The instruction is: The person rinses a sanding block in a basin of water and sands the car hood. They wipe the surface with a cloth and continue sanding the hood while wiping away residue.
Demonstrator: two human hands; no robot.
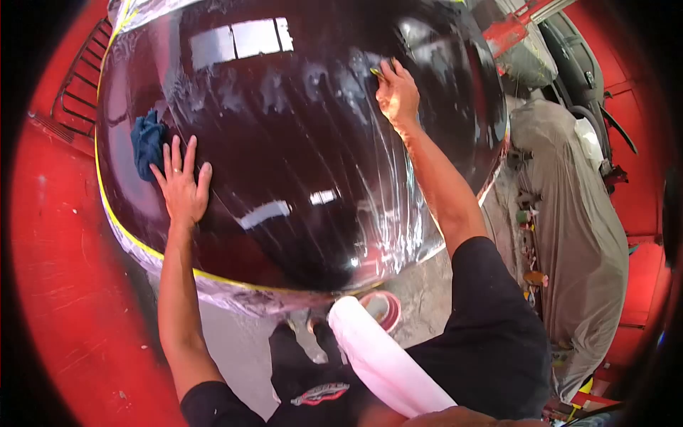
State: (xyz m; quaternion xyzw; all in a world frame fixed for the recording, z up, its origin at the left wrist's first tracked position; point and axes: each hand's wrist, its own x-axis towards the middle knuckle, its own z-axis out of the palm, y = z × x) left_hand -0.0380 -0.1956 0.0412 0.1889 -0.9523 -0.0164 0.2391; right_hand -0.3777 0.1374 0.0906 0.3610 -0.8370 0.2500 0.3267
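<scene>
A dark, glossy car hood (284, 156) fills the middle of the view, wet and streaked with whitish runs. My left hand (183, 185) lies flat on its left part, fingers spread. Just beyond those fingertips a crumpled blue cloth (147, 144) rests on the hood. Toward the far right of the panel, my right hand (398, 92) is closed and pressed to the surface. A thin yellow-green edge (376, 72) of a small pad shows at its fingers; the rest of the pad is hidden.
Yellow tape (213, 276) and plastic sheeting border the hood. A reddish bucket (384, 309) stands on the floor near my feet. On the right is a shape under a grey cover (576, 213). A red wall (64, 249) and a dark metal rack (82, 75) are at left.
</scene>
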